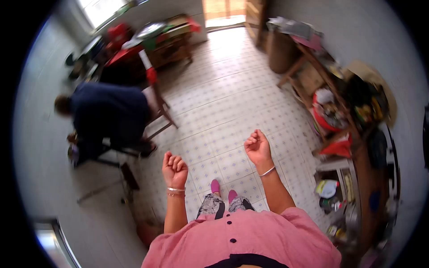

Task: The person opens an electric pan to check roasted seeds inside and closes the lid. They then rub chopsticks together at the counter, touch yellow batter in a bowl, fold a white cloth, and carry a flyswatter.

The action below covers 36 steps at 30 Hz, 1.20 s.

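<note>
My left hand (174, 170) is raised in front of my body with its fingers curled in towards the palm, and nothing shows in it. A pale bracelet (175, 190) circles that wrist. Further right and slightly farther forward, my right hand (258, 148) is also closed, its fingers folded and no object visible between them. Another thin bracelet (267, 171) sits on the right wrist. Both hands are in the air above the tiled floor (219, 152), apart from each other and touching nothing else.
A person in dark clothes (109, 105) bends forward at the left, beside a wooden chair (161, 114). A cluttered table (172, 38) stands behind. Along the right are shelves with a red basin (321, 118) and bottles (327, 188). A tall brown bin (282, 51) stands near the doorway (225, 13).
</note>
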Motion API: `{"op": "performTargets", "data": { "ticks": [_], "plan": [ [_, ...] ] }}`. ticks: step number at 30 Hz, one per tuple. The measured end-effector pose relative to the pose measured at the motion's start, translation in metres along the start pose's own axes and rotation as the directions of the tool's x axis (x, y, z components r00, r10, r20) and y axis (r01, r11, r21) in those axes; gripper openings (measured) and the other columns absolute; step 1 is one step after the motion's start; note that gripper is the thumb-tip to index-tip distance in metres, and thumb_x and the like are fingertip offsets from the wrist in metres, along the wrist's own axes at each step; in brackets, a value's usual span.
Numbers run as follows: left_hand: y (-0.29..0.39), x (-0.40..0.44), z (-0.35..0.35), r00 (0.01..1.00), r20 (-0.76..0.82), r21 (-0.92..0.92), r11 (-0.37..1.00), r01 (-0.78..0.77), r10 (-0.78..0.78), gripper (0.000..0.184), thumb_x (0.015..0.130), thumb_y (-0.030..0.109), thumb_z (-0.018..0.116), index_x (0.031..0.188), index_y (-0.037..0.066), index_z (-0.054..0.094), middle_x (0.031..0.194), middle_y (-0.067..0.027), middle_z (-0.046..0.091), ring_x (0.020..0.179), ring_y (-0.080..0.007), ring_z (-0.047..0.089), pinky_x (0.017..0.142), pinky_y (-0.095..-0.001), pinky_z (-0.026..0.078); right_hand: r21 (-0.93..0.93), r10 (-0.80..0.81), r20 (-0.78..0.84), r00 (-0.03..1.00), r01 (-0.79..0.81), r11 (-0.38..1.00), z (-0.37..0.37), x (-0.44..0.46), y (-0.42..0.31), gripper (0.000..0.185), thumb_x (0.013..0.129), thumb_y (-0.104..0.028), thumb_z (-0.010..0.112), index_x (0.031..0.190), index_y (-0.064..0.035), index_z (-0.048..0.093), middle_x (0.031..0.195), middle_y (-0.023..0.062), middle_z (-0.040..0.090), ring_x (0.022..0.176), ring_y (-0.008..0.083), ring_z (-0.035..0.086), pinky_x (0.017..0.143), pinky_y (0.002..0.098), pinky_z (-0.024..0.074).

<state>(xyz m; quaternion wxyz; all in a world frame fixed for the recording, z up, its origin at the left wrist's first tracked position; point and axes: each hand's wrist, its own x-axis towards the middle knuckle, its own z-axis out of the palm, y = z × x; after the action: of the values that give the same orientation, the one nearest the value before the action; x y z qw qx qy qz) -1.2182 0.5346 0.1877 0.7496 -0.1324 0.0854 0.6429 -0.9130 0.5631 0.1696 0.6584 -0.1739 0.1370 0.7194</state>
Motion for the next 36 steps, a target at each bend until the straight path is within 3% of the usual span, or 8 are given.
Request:
{"op": "performTargets", "data": {
  "ticks": [6,11,14,15,21,30,33,36],
  "plan": [
    [-0.055,0.078,0.016,0.977,-0.02,-0.033,0.977,0.212,-0.212,0.02,0.094,0.015,0.042,0.087,0.003,0.057,0.055,0.0032,0.038,0.047,-0.0077,0.03,0.041,-0.021,0.025,0.066,-0.312,-0.027,0.95,0.313,0.947,-0.004,-0.022,-0.077,0.019,0.09,-0.022,0.049,0.079,-0.009,0.057,0.064,-0.0016,0.053,0.052,0.0086,0.045,0.053,0.0232,0.0403],
    [-0.119,0.147,0.012,0.895,0.037,0.022,0.895,0.445,-0.445,0.011,0.092,0.005,0.044,0.099,0.004,0.052,0.062,0.0021,0.04,0.055,-0.0084,0.036,0.049,-0.0199,0.031,0.097,-0.576,0.019,0.817,0.572,0.814,-0.016,-0.078,-0.145,0.019,0.09,-0.02,0.048,0.079,-0.0086,0.058,0.066,-0.0017,0.054,0.054,0.0085,0.046,0.055,0.0233,0.0412],
    [-0.182,0.154,0.029,0.863,-0.09,0.104,0.857,0.505,-0.497,0.014,0.09,0.003,0.047,0.104,0.004,0.051,0.065,0.0018,0.04,0.06,-0.0098,0.039,0.056,-0.0214,0.035,0.115,-0.704,-0.02,0.71,0.701,0.703,-0.017,-0.12,-0.172,0.018,0.09,-0.02,0.049,0.081,-0.0073,0.059,0.068,-0.0012,0.055,0.056,0.0088,0.047,0.056,0.0234,0.0414],
    [-0.199,0.156,0.027,0.832,-0.067,0.127,0.823,0.554,-0.55,0.015,0.09,0.005,0.048,0.105,0.004,0.052,0.07,0.0001,0.048,0.065,-0.0118,0.045,0.063,-0.0244,0.041,0.124,-0.732,-0.022,0.681,0.728,0.674,-0.021,-0.133,-0.18,0.016,0.089,-0.018,0.05,0.084,-0.0061,0.058,0.069,-0.0004,0.055,0.057,0.0092,0.047,0.057,0.0236,0.0417],
    [-0.305,0.149,0.018,0.666,-0.138,0.136,0.652,0.746,-0.733,0.015,0.089,0.009,0.049,0.1,0.002,0.058,0.087,-0.0069,0.06,0.079,-0.0157,0.056,0.072,-0.0278,0.045,0.202,-0.832,-0.084,0.548,0.827,0.525,-0.057,-0.208,-0.225,0.013,0.09,-0.016,0.049,0.087,-0.0053,0.057,0.071,-0.0001,0.053,0.057,0.0091,0.046,0.056,0.023,0.0408],
    [-0.493,0.109,-0.016,0.539,-0.197,0.225,0.498,0.838,-0.819,0.013,0.089,0.013,0.049,0.094,0.004,0.058,0.083,-0.0037,0.06,0.076,-0.0148,0.055,0.071,-0.0291,0.045,0.308,-0.914,-0.178,0.364,0.903,0.3,-0.135,-0.329,-0.329,0.012,0.088,-0.014,0.05,0.083,-0.005,0.056,0.068,-0.0011,0.053,0.056,0.0093,0.046,0.056,0.0251,0.0413],
    [-0.55,0.087,-0.031,0.437,-0.156,0.204,0.404,0.892,-0.886,0.017,0.088,0.012,0.049,0.095,0.001,0.06,0.085,-0.0063,0.061,0.078,-0.016,0.055,0.074,-0.029,0.044,0.331,-0.923,-0.179,0.342,0.904,0.271,-0.174,-0.37,-0.362,0.012,0.088,-0.013,0.05,0.082,-0.0052,0.056,0.066,-0.0014,0.051,0.054,0.009,0.045,0.056,0.0251,0.0416],
    [-0.595,0.071,-0.036,0.436,-0.223,0.225,0.389,0.893,-0.872,0.014,0.088,0.014,0.051,0.093,0.004,0.058,0.083,-0.0036,0.06,0.076,-0.0156,0.055,0.072,-0.0288,0.045,0.334,-0.934,-0.156,0.323,0.907,0.257,-0.203,-0.393,-0.394,0.012,0.089,-0.013,0.05,0.081,-0.0052,0.055,0.067,-0.0013,0.052,0.054,0.0089,0.045,0.056,0.0247,0.042]
  ]
}}
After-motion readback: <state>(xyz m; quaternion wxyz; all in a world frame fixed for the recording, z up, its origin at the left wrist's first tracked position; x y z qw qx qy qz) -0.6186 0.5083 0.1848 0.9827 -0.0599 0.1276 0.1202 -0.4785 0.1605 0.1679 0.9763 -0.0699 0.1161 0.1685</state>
